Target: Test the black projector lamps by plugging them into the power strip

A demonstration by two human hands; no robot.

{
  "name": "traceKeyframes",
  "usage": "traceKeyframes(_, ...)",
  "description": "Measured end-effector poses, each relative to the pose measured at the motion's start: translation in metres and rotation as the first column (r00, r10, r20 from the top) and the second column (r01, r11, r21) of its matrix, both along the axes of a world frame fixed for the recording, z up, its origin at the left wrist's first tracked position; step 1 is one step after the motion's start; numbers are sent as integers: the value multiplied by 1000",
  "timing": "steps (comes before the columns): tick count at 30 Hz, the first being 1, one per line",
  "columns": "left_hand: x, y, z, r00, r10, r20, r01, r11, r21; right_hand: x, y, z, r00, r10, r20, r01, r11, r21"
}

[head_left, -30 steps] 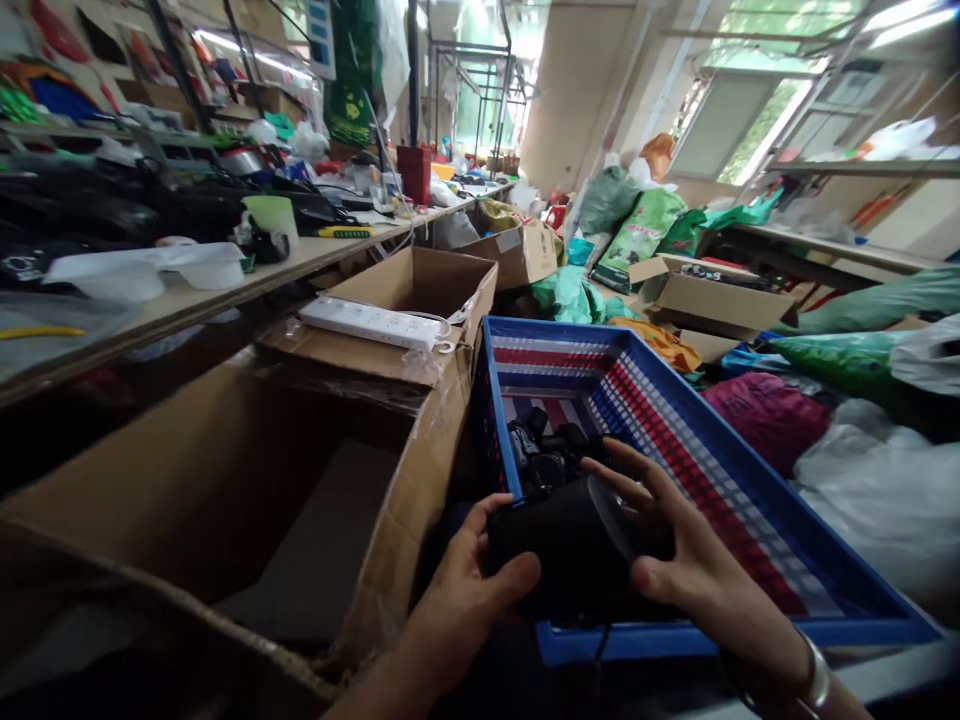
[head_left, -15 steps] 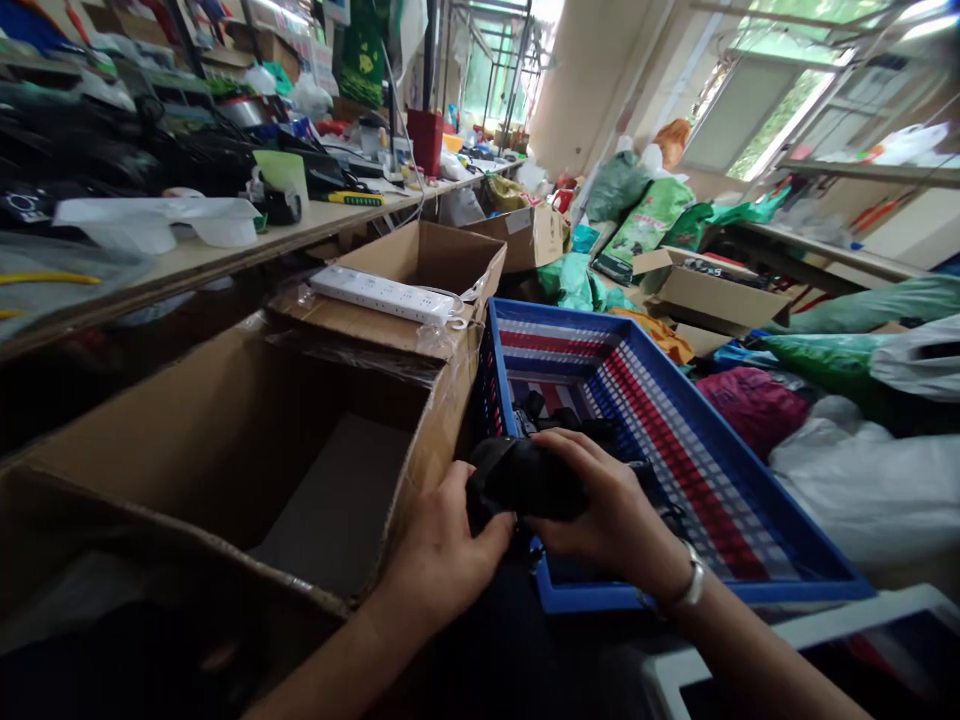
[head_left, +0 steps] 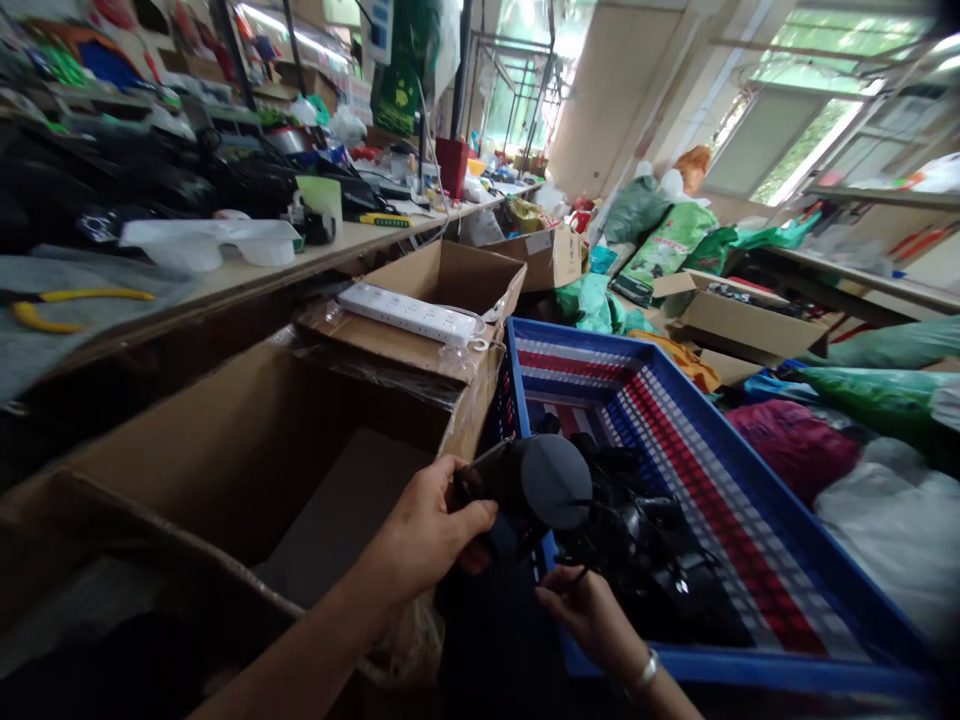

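Observation:
My left hand [head_left: 431,520] is closed around a black device with a round flat end [head_left: 536,482], held above the gap between a big open cardboard box [head_left: 247,470] and a blue plastic crate [head_left: 750,500]. My right hand [head_left: 581,605] sits lower, near the crate's front edge, fingers pinched on a thin black cord [head_left: 574,577] that hangs from the device. Several more black devices [head_left: 645,550] lie heaped in the crate's near left corner.
A white power strip [head_left: 409,312] lies on the big box's flap. A long workbench [head_left: 247,270] with yellow-handled pliers [head_left: 52,305], white trays and clutter runs along the left. Smaller cardboard boxes [head_left: 739,320], green sacks and plastic bags crowd the floor beyond and to the right.
The right hand let go of the device's body and dropped down to its cord. The left hand now carries the device alone, lifted and turned so its round end faces me.

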State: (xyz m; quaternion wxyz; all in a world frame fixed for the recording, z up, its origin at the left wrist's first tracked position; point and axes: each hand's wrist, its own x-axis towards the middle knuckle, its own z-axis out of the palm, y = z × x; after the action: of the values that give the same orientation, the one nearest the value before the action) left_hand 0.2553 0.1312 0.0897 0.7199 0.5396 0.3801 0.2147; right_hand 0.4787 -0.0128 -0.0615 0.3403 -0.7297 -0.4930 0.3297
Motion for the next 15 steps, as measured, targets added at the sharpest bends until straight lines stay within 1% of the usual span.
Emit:
traceKeyframes(1, -7, 5, 4, 999, 25, 21, -25, 1000, 9, -6, 8, 1, 1000, -16, 10, 16, 998, 54)
traceKeyframes(2, -15, 12, 9, 997, 64, 46, -65, 998, 22, -7, 19, 9, 1000, -28, 6, 27, 995, 96)
traceKeyframes(3, -24, 19, 13, 991, 112, 73, -115, 993, 37, -4, 33, 21, 999, -37, -5, 37, 990, 133)
traceKeyframes(5, -43, 35, 21, 965, 226, 135, -236, 970, 63, 10, 66, 54, 998, -60, -25, 64, 977, 205)
traceKeyframes(7, -61, 50, 24, 925, 334, 181, -349, 936, 54, 24, 109, 89, 997, -67, -22, 71, 950, 303)
traceKeyframes(9, -75, 62, 20, 888, 410, 207, -423, 906, 16, 32, 161, 116, 998, -58, 17, 45, 900, 434)
traceKeyframes(11, -84, 72, 12, 861, 462, 216, -464, 885, -43, 28, 218, 133, 990, -40, 138, -39, 848, 529)
traceKeyframes(13, -90, 80, 3, 851, 480, 214, -472, 877, -88, 17, 274, 144, 948, -44, 314, -142, 828, 543)
traceKeyframes(15, -94, 87, -5, 849, 489, 202, -476, 872, -113, 3, 323, 150, 895, -55, 442, -202, 834, 514)
